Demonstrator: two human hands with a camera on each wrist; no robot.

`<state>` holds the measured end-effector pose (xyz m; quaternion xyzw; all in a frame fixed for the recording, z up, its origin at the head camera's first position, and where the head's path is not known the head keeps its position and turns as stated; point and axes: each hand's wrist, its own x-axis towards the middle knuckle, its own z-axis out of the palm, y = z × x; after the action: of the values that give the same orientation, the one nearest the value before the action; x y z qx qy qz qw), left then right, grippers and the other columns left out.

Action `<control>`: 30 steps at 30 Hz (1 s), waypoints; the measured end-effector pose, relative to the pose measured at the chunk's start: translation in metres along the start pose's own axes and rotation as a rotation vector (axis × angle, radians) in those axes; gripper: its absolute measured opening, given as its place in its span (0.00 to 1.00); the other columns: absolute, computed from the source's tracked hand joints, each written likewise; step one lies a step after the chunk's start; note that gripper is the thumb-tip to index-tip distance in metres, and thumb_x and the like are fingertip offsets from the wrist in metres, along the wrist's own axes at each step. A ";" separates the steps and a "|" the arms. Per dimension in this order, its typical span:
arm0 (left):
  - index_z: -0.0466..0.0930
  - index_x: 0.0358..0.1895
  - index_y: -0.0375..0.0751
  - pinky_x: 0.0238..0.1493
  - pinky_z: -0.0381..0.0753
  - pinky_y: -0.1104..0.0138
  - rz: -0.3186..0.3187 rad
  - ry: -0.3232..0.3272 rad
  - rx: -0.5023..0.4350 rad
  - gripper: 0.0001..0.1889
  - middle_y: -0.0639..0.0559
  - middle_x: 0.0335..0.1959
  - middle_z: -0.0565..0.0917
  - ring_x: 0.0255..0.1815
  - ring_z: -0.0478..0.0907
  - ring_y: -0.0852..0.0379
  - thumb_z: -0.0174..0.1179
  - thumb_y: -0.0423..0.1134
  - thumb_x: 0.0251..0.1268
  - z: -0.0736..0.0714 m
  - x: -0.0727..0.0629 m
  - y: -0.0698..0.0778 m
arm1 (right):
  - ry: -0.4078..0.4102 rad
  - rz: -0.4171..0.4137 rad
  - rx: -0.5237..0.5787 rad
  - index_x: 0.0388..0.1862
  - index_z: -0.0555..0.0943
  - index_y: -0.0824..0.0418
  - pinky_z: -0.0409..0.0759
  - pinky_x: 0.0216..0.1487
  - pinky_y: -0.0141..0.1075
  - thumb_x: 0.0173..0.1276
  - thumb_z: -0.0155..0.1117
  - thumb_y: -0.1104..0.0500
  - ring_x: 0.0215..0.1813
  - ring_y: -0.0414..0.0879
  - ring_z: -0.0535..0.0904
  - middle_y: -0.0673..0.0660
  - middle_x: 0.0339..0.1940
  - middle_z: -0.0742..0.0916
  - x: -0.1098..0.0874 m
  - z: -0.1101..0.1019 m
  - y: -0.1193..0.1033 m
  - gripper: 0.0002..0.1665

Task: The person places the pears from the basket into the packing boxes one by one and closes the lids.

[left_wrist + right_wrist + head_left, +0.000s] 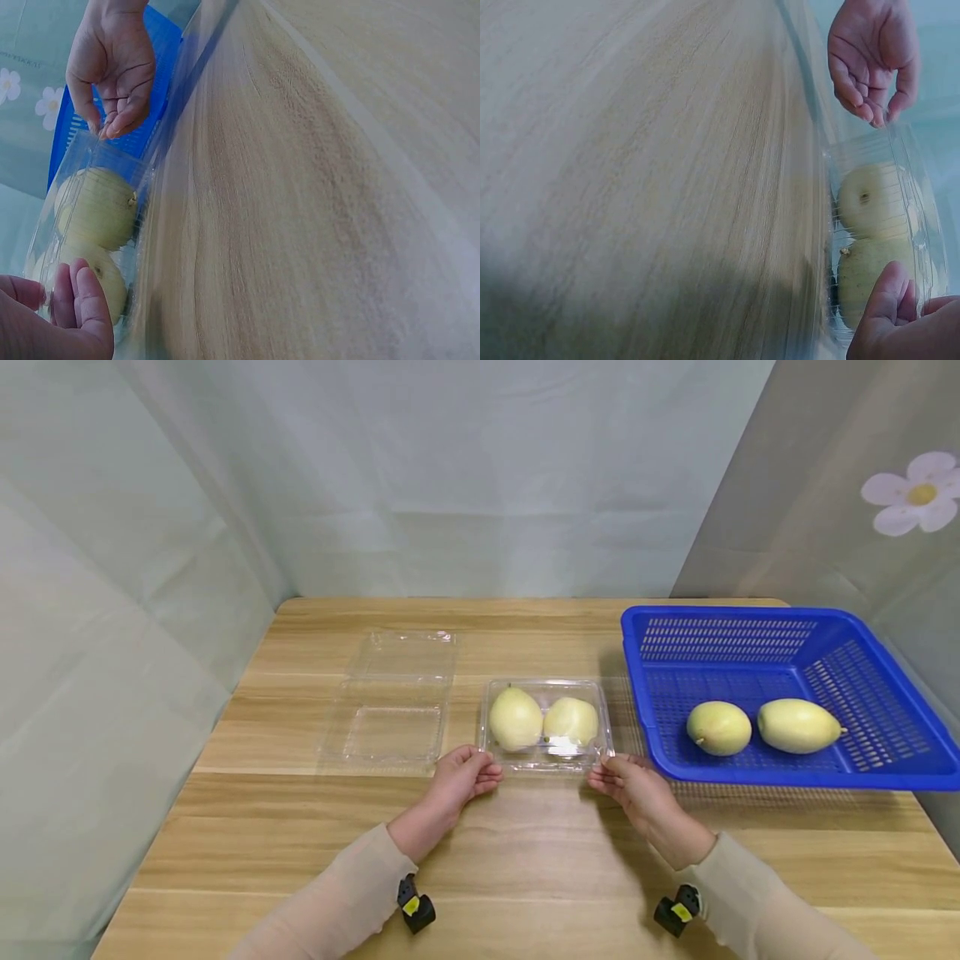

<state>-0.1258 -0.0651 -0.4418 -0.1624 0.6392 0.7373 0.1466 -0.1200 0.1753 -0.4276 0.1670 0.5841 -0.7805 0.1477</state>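
A clear plastic clamshell box with its lid down over two yellow-green pears stands mid-table. At its front left corner, my left hand pinches the rim between thumb and fingers. My right hand grips the front right corner the same way. In the left wrist view the far hand, my right one, has its fingertips at the box edge. From the right wrist view, my left hand holds the opposite end, and the pears show through the ribbed plastic wall.
To the left, a second clear clamshell box lies opened flat on the wooden table. A blue slotted basket stands on the right, close to my right hand, with two more pears inside. Pale curtains hang behind the table.
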 end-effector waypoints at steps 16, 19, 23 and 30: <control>0.69 0.40 0.30 0.42 0.85 0.67 0.050 0.010 0.013 0.07 0.42 0.34 0.81 0.31 0.80 0.60 0.44 0.33 0.74 0.011 0.006 0.002 | 0.031 -0.044 0.003 0.27 0.73 0.59 0.81 0.40 0.24 0.74 0.40 0.68 0.30 0.36 0.77 0.47 0.23 0.79 0.015 0.007 0.000 0.16; 0.68 0.43 0.28 0.43 0.85 0.67 0.071 0.010 0.012 0.10 0.44 0.33 0.81 0.31 0.80 0.60 0.43 0.34 0.75 0.013 0.010 0.002 | 0.033 -0.062 0.012 0.28 0.72 0.60 0.81 0.39 0.23 0.73 0.40 0.68 0.30 0.35 0.77 0.47 0.23 0.79 0.021 0.008 -0.001 0.16; 0.69 0.45 0.25 0.44 0.85 0.66 0.078 0.016 0.004 0.13 0.48 0.31 0.79 0.31 0.79 0.60 0.42 0.36 0.76 0.015 0.017 0.001 | 0.037 -0.082 0.039 0.26 0.72 0.58 0.81 0.37 0.23 0.73 0.40 0.68 0.29 0.35 0.78 0.46 0.22 0.80 0.028 0.010 0.000 0.17; 0.70 0.43 0.26 0.44 0.85 0.65 0.070 0.026 -0.015 0.14 0.48 0.29 0.78 0.30 0.79 0.59 0.41 0.37 0.77 0.016 0.025 -0.003 | 0.052 -0.087 0.056 0.26 0.70 0.58 0.81 0.36 0.24 0.74 0.40 0.68 0.28 0.36 0.78 0.47 0.21 0.79 0.036 0.011 0.004 0.17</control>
<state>-0.1478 -0.0482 -0.4532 -0.1504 0.6409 0.7445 0.1112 -0.1521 0.1622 -0.4436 0.1658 0.5726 -0.7974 0.0935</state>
